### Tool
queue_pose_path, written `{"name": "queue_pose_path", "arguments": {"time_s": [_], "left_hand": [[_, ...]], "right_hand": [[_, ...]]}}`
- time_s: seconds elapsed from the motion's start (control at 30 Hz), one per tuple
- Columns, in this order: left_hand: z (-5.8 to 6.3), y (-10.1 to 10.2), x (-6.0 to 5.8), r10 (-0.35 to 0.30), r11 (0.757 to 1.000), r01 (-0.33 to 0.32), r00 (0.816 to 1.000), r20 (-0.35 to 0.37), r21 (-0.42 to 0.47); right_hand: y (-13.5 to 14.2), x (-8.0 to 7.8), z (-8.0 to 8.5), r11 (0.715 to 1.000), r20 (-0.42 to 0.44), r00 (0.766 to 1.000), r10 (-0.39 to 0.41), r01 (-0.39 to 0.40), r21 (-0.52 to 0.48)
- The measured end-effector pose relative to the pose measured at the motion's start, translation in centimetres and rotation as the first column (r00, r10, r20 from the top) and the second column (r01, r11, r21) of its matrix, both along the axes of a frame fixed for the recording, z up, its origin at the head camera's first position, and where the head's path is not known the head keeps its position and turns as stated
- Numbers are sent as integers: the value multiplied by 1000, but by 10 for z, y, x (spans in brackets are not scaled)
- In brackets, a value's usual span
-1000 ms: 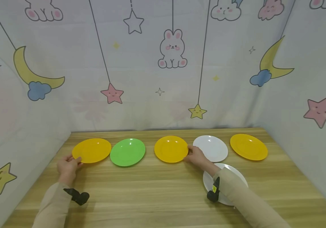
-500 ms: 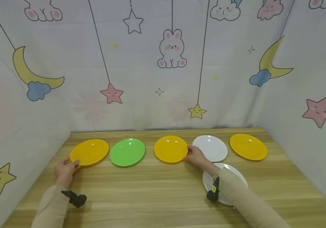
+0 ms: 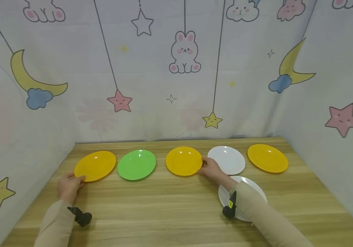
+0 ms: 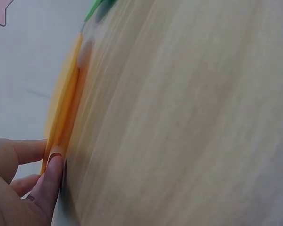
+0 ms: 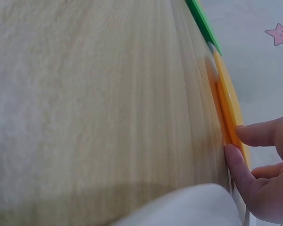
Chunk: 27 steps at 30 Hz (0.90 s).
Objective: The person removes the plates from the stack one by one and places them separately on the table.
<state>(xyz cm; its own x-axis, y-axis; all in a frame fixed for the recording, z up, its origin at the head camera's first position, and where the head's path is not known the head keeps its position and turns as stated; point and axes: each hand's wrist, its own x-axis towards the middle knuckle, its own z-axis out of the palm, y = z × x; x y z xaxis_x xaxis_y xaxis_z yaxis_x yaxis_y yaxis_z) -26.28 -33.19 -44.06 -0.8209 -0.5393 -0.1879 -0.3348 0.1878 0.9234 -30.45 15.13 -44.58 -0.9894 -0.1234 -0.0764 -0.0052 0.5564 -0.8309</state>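
Note:
At the far left of the row in the head view, my left hand [image 3: 69, 187] pinches the near-left rim of a yellow plate [image 3: 95, 165]. The left wrist view shows thumb and fingers on opposite faces of that yellow plate [image 4: 65, 101], its edge close over the wood. My right hand [image 3: 211, 169] grips the right rim of the middle yellow plate [image 3: 184, 161]; in the right wrist view the thumb and a finger meet at the rim of this yellow plate [image 5: 231, 103]. Between these two plates lies a green plate [image 3: 137, 164].
Right of my right hand sits a white plate [image 3: 229, 159], then another yellow plate [image 3: 267, 158]. A second white plate [image 3: 223, 193] lies nearer, partly covered by my right sleeve [image 3: 256, 206]. Behind the wooden table [image 3: 151, 212] hangs a cartoon-printed cloth [image 3: 151, 72].
My left hand has shifted left and slightly nearer with its yellow plate, widening the gap to the green plate. The right hand keeps its hold on the middle yellow plate.

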Motion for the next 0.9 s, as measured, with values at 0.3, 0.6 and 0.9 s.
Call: {"name": "queue_pose_path", "arguments": {"time_s": [0.3, 0.6, 0.9], "left_hand": [[0, -2, 4, -47, 994, 48, 999, 12, -100], [-1, -9, 3, -95, 985, 96, 995, 17, -146], [0, -13, 3, -103, 981, 105, 995, 21, -166]], "right_hand": [[-1, -1, 0, 1000, 9, 1000, 3, -4, 20], [-1, -2, 0, 999, 21, 1000, -4, 3, 42], [-4, -1, -1, 998, 52, 997, -56, 54, 34]]}}
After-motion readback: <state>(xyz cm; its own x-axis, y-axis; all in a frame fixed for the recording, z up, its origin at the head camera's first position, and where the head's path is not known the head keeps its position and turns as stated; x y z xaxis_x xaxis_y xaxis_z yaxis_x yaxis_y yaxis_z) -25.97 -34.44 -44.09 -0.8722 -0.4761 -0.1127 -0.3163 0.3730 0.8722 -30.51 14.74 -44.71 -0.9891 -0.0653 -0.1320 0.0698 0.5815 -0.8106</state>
